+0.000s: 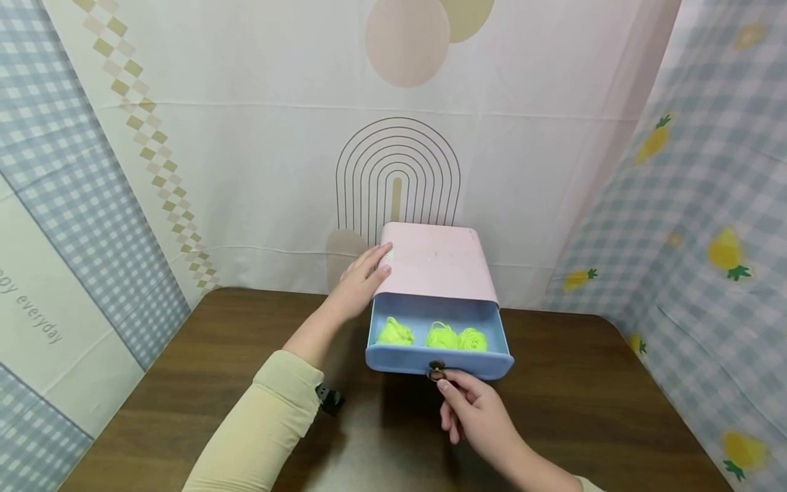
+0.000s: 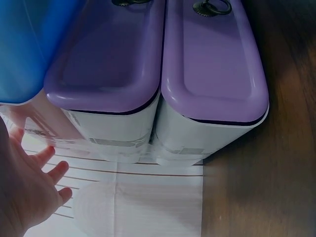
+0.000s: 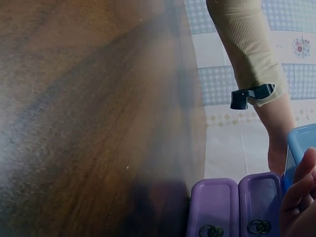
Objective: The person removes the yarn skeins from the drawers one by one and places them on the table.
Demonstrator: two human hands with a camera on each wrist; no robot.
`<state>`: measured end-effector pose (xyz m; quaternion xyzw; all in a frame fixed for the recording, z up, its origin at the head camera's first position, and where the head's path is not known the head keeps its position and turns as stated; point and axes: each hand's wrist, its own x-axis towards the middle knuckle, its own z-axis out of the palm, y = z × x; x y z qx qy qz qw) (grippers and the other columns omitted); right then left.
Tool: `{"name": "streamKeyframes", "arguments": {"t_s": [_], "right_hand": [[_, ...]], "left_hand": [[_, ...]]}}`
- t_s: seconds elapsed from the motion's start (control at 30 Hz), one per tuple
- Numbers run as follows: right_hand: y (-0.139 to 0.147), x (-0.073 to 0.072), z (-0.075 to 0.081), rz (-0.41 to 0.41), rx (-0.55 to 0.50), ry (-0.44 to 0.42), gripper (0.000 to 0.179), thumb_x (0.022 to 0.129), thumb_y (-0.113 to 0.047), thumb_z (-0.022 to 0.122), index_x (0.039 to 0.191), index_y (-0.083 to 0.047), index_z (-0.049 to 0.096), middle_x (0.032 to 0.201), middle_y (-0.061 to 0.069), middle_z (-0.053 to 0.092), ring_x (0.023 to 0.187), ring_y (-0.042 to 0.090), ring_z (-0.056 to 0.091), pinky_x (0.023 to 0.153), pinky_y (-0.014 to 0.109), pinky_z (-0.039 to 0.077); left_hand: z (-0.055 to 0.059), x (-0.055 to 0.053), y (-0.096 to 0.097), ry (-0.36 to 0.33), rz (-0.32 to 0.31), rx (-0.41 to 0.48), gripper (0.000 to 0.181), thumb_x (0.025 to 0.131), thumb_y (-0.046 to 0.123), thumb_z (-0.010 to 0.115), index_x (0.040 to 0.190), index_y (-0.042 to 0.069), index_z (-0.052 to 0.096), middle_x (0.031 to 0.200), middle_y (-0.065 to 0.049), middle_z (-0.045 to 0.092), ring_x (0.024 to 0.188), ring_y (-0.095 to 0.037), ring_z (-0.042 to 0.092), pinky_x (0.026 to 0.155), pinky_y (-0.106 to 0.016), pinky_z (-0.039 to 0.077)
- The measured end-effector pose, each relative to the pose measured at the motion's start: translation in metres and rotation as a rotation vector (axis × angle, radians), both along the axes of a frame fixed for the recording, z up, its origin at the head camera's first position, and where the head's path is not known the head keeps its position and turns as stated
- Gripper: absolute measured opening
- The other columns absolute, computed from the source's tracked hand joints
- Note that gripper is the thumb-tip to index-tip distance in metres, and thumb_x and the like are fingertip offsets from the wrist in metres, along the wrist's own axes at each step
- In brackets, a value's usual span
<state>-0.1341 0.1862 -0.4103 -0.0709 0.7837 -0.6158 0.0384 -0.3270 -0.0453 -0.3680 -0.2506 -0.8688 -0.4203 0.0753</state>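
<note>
Blue drawer point(image 1: 393, 359) is standing partly out of the pink box point(image 1: 433, 256), stacked above two purple drawers point(image 2: 215, 59) on the counter point(image 1: 590, 383); three green yarn balls point(image 1: 441, 337) are sitting inside. We are pinching the ring point(image 1: 436, 366) with the right grip point(image 1: 476, 410); the left grip point(image 1: 358, 285) is resting against the box's side, fingers outstretched. For good sliding, we should be working straight along the box, bracing firmly against twisting, and going gently so no yarn is rolling.
</note>
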Motion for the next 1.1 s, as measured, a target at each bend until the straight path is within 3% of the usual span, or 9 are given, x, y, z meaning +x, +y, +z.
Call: {"name": "streamKeyframes", "arguments": {"t_s": [0.27, 1.1], "right_hand": [[0.002, 0.009, 0.0, 0.004, 0.018, 0.005, 0.032, 0.102, -0.027, 0.056, 0.118, 0.0, 0.065, 0.059, 0.007, 0.058, 0.042, 0.014, 0.053, 0.043, 0.037, 0.051], [0.007, 0.021, -0.003, 0.066, 0.068, 0.006, 0.034, 0.101, -0.029, 0.057, 0.122, -0.003, 0.064, 0.061, 0.005, 0.059, 0.045, 0.014, 0.054, 0.047, 0.036, 0.052]], "left_hand": [[0.001, 0.001, 0.001, -0.011, 0.002, 0.001, 0.056, 0.104, 0.051, 0.032, 0.156, 0.031, 0.031, 0.162, -0.005, 0.027, 0.147, -0.035, 0.022, 0.115, -0.062, 0.011], [-0.001, 0.002, 0.0, -0.01, 0.007, 0.012, 0.057, 0.104, 0.051, 0.032, 0.156, 0.031, 0.031, 0.162, -0.008, 0.026, 0.147, -0.037, 0.021, 0.115, -0.061, 0.01]]}}
